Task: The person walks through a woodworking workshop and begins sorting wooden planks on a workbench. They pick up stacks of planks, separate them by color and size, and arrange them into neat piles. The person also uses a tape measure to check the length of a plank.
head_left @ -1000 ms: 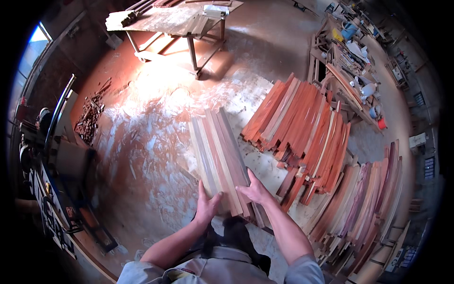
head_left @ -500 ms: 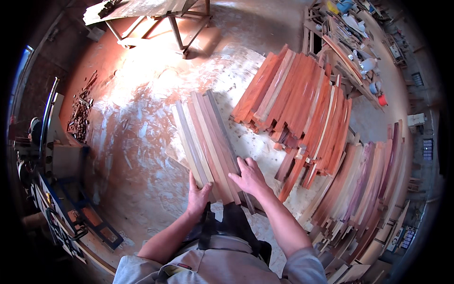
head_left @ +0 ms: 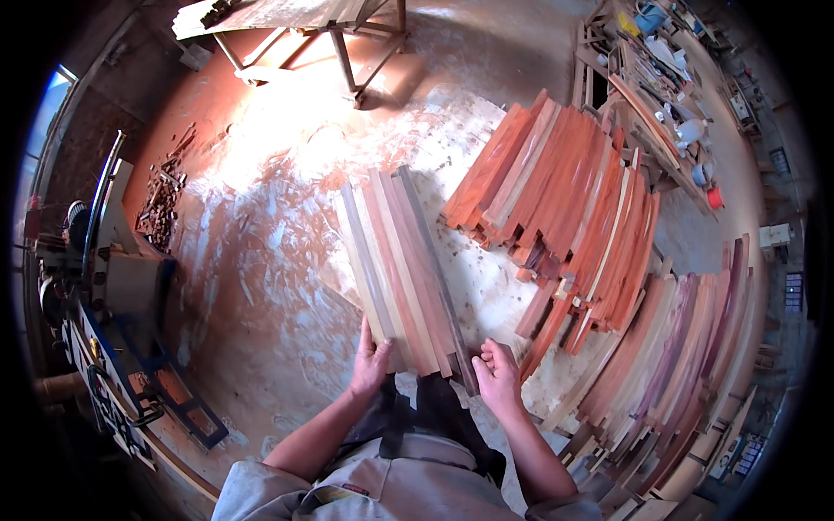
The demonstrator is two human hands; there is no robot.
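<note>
On the workshop floor: sawdust-strewn concrete [head_left: 261, 226], with a trestle table [head_left: 295, 17] at the far end and a blue-framed machine [head_left: 122, 347] at the person's left.
Board stacks: reddish planks [head_left: 565, 200] lie fanned out in rows to the right, well apart from the hands.
Carried bundle: several long wood strips [head_left: 400, 260] held side by side, near ends at the waist, far ends out over the floor.
Left hand [head_left: 372, 365]: cups the bundle's near end from below, fingers wrapped up.
Right hand [head_left: 497, 378]: grips the bundle's right edge, fingers curled.
Risk: nothing binds the strips; a slack grip could let one slide out.
</note>
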